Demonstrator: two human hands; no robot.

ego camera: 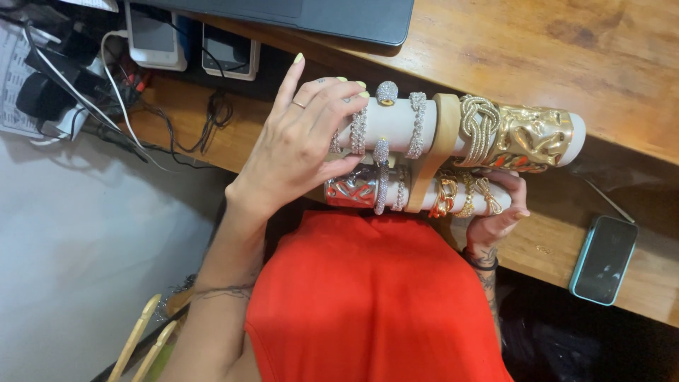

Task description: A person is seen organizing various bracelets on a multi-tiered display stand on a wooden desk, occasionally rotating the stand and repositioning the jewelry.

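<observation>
A bracelet display stand (440, 134) with two white padded bars and a wooden middle post lies across my lap at the desk edge. The bars carry several silver and gold bracelets; a wide gold cuff (534, 134) sits at the far right of the upper bar, and a silver openwork cuff (351, 188) at the left of the lower bar. My left hand (300, 145) curls over the left end, fingers on a sparkling silver bracelet (358, 131). My right hand (495, 216) grips the lower bar's right end from beneath.
A wooden desk (537, 49) runs behind, with a dark laptop (332, 18) at the top. A phone with a teal case (603, 259) lies on the desk at the right. Two card terminals (187, 42) and tangled cables (120, 106) crowd the upper left. Wooden hangers (141, 339) show bottom left.
</observation>
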